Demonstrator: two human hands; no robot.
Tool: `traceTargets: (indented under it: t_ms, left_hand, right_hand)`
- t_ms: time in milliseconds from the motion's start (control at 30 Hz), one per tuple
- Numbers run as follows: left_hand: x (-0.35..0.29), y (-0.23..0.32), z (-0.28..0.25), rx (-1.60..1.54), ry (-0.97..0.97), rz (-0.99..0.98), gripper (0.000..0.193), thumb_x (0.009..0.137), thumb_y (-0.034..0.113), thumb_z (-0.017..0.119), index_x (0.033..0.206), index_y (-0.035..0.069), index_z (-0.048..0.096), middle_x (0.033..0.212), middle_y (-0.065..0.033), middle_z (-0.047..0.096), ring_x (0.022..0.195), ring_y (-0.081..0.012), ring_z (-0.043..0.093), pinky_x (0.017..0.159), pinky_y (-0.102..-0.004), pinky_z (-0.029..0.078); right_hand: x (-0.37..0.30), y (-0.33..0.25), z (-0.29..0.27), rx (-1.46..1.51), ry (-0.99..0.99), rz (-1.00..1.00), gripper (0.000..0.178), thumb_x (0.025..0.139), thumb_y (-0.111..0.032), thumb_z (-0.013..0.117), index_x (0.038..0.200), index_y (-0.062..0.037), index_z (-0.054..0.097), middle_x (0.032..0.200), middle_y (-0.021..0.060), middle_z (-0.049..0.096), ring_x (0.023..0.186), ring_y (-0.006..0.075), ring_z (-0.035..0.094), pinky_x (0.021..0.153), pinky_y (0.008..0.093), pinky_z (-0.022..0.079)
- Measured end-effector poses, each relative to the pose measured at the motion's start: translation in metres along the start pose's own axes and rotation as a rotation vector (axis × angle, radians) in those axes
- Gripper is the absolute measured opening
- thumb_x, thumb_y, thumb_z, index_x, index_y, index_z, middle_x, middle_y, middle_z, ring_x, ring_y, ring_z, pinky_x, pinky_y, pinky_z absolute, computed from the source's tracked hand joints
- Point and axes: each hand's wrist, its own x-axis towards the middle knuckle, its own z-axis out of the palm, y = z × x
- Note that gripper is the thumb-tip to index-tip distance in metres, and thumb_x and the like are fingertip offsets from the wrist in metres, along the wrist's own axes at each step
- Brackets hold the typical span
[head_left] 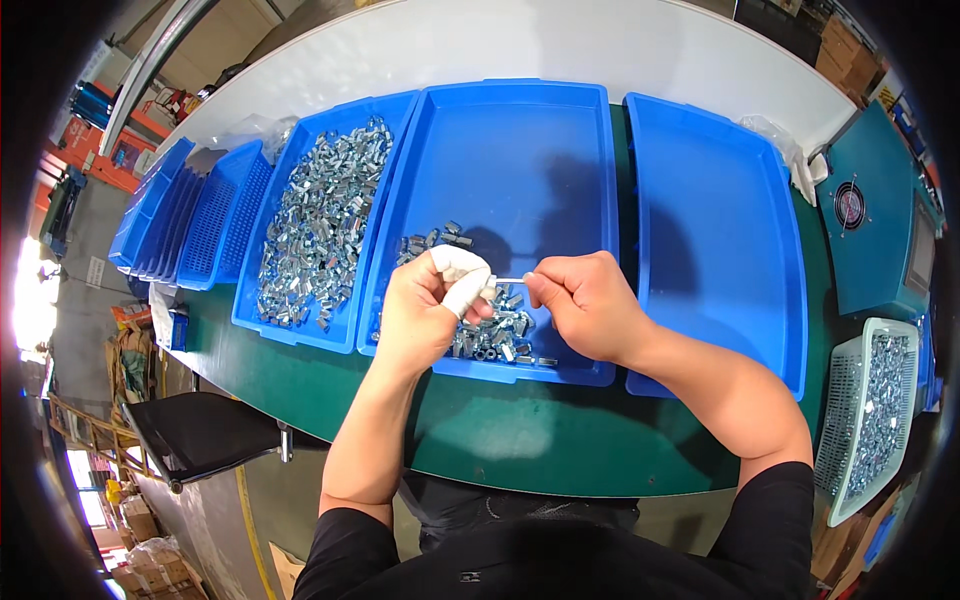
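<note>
Rod [511,281], slim and silvery, bridges the short gap between the two hands, lying nearly level from side to side. Its right end is pinched between thumb and forefinger of the right hand [588,300], the other fingers of which are curled in. Its left end runs into the closed thumb and forefinger of the left hand [425,300], both covered in white wraps [460,262]; whether a smaller piece sits inside that pinch cannot be told.

Below the grip is the front half of the middle blue tray [515,140], where loose metal pieces [497,335] lie scattered under and around the left hand. Just beside it, to the left, a second blue tray [290,336] bears a broad heap of similar pieces; to the right stands a third blue tray [725,270]. All three rest on a green table [540,440]. Farther left are blue baskets [228,215]. At the far right, a pale basket [843,440] full of small metal parts stands near a teal machine [862,240].
</note>
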Motion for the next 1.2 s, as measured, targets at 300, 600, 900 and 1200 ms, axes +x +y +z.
traceTargets:
  t_ms: [300, 600, 900, 1200]
  left_hand:
    - [0.003, 0.002, 0.000, -0.127, -0.028, -0.125, 0.008, 0.095, 0.011, 0.067, 0.093, 0.004, 0.066, 0.076, -0.0072, 0.069, 0.061, -0.0108, 0.064, 0.052, -0.0225, 0.048]
    - [0.002, -0.005, 0.006, -0.088, -0.015, -0.031, 0.008, 0.096, 0.012, 0.066, 0.093, 0.005, 0.065, 0.076, -0.0052, 0.068, 0.061, -0.0102, 0.063, 0.054, -0.0216, 0.048]
    - [-0.002, -0.009, 0.015, -0.027, 0.053, 0.064, 0.004, 0.096, 0.009, 0.064, 0.094, 0.005, 0.063, 0.078, -0.0049, 0.068, 0.063, -0.0095, 0.063, 0.055, -0.0213, 0.048]
    - [-0.009, -0.012, 0.021, 0.122, -0.054, 0.283, 0.004, 0.094, -0.001, 0.061, 0.093, 0.003, 0.061, 0.082, -0.0059, 0.068, 0.069, -0.0102, 0.066, 0.057, -0.0217, 0.050]
  right_hand:
    - [-0.001, -0.006, -0.005, -0.256, 0.056, -0.234, 0.017, 0.092, -0.007, 0.063, 0.075, -0.0015, 0.062, 0.059, 0.0129, 0.054, 0.050, 0.0266, 0.051, 0.047, 0.0360, 0.038]
    - [0.000, -0.006, -0.004, -0.362, 0.091, -0.279, 0.019, 0.090, -0.011, 0.065, 0.073, -0.0043, 0.058, 0.062, 0.0136, 0.055, 0.055, 0.0338, 0.056, 0.049, 0.0416, 0.041]
    - [0.001, -0.004, -0.003, -0.330, 0.063, -0.249, 0.022, 0.088, -0.014, 0.066, 0.070, -0.0050, 0.059, 0.063, 0.0146, 0.059, 0.059, 0.0369, 0.060, 0.051, 0.0444, 0.044]
    - [0.001, -0.010, -0.009, 0.065, -0.120, 0.035, 0.032, 0.099, -0.016, 0.057, 0.071, -0.0005, 0.060, 0.054, 0.0071, 0.053, 0.047, 0.0159, 0.051, 0.046, 0.0310, 0.039]
